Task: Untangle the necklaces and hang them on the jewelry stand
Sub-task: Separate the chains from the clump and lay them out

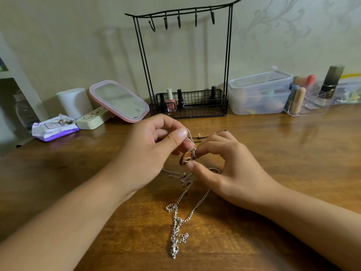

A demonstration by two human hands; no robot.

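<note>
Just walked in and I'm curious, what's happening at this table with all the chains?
A person is untangling necklaces over a wooden table. The left hand pinches a thin silver chain, while the right hand holds a brown pendant. More silver chain lies knotted on the table. The jewelry stand behind has empty hooks.

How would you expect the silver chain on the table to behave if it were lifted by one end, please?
The silver chain would probably hang limp, since it lies in loose curves. Its loops cross, so it would likely snag. Its pendant may swing.
</note>
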